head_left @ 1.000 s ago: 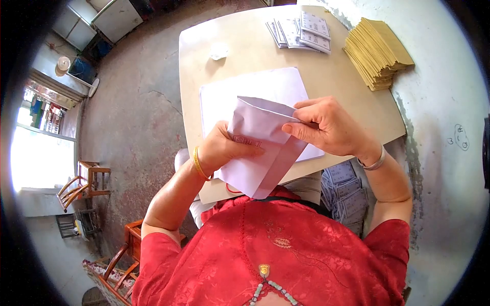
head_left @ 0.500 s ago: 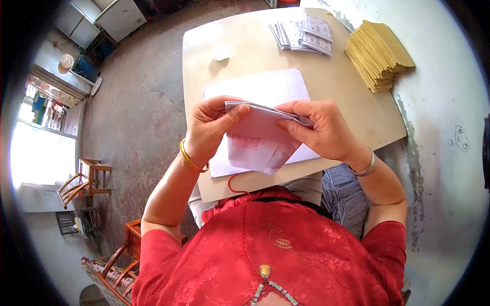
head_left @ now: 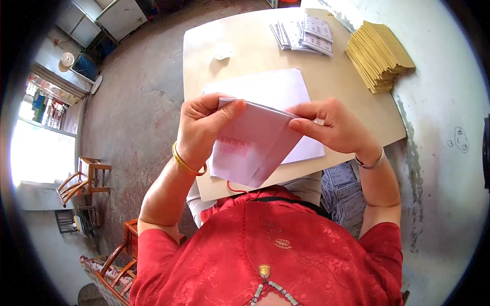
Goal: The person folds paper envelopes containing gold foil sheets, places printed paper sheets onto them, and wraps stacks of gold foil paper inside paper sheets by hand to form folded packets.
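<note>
A white paper envelope point(head_left: 255, 137) with red print hangs between my two hands, its upper edge pressed flat. My left hand point(head_left: 206, 122) pinches the upper left corner between thumb and fingers. At the upper right corner, my right hand point(head_left: 332, 125) grips the same edge, thumb on the near side. Below the envelope lie large white sheets point(head_left: 278, 84) on the table point(head_left: 245, 43).
Printed packets point(head_left: 306, 35) sit at the table's far side. A tall stack of yellow-brown envelopes point(head_left: 380, 56) stands at the right by the wall. A small whitish piece point(head_left: 222, 53) lies at the upper left. More printed packets point(head_left: 344, 191) are beside my lap.
The envelope's open mouth has been closed flat. My left hand has moved from its printed middle up to its upper left corner, and my right hand still holds the right corner.
</note>
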The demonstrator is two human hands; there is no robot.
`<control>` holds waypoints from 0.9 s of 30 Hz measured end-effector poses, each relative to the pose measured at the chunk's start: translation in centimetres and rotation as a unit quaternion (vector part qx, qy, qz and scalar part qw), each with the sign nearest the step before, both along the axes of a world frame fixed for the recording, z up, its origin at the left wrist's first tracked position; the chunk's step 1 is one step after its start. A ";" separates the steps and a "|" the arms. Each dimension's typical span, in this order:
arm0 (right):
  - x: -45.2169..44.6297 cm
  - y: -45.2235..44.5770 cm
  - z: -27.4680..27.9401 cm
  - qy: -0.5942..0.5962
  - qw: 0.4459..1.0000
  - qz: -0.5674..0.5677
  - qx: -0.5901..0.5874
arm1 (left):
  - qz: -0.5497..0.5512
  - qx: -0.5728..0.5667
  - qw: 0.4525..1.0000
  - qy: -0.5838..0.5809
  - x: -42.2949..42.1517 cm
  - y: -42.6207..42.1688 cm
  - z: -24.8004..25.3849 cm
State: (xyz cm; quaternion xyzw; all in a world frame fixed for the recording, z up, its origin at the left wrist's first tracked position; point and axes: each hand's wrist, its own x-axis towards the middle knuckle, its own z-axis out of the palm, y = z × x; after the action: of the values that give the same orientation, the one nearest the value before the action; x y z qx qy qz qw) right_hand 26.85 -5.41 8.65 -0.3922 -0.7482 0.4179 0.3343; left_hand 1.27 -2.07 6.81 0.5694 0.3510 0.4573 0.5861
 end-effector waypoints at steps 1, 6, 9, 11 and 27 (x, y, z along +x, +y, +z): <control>-0.1 0.1 0.2 0.027 1.000 -0.001 -0.002 | -0.013 0.000 1.000 0.014 0.3 0.1 0.4; -1.0 1.6 0.3 -0.063 0.998 -0.002 -0.010 | -0.050 0.038 0.992 0.111 2.7 0.4 1.3; -0.7 2.7 -2.3 0.025 0.997 -0.041 -0.062 | 0.006 0.192 0.968 0.161 2.6 2.0 0.2; 0.2 3.5 -3.7 0.093 0.986 -0.125 -0.055 | 0.088 0.302 0.929 0.196 2.2 1.8 0.0; -4.3 -0.4 -13.4 0.436 0.852 -0.187 -0.220 | 0.083 -0.219 0.926 -0.295 3.5 2.5 -8.5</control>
State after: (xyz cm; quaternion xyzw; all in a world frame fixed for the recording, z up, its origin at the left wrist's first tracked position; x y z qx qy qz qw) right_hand 22.57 -5.84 -4.75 -0.3653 -0.3267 0.6292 0.6032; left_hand 4.75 0.38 -1.70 0.2349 0.2991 0.5635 0.7334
